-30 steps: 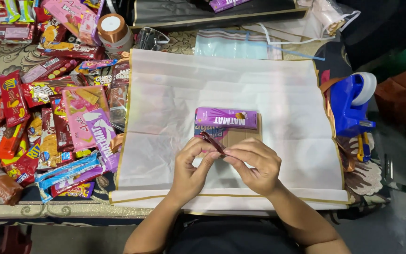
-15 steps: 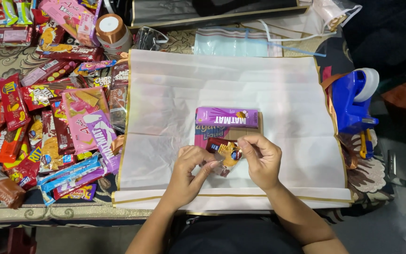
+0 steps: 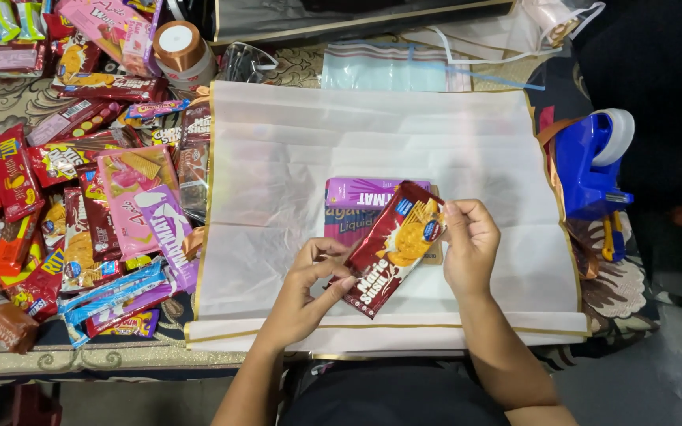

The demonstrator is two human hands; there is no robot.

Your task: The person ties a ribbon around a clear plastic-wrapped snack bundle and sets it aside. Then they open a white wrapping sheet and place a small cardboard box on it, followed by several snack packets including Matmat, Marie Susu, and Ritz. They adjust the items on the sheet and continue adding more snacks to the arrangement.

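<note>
Left hand [image 3: 309, 288] and right hand [image 3: 467, 244] grip a red biscuit packet [image 3: 392, 248] by its ends, fingers closed, over a purple box [image 3: 365, 193], apparently touching it, near the table's front edge.

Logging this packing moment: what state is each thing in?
Biscuit packet: sealed, tilted, held at both ends.
Left hand: gripping packet's lower end.
Right hand: pinching packet's upper end.
Purple box: closed, flat on white paper.
Tape dispenser: loaded, standing untouched.

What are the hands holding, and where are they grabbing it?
A dark red biscuit packet: left hand pinches its lower end, right hand its upper end.
</note>
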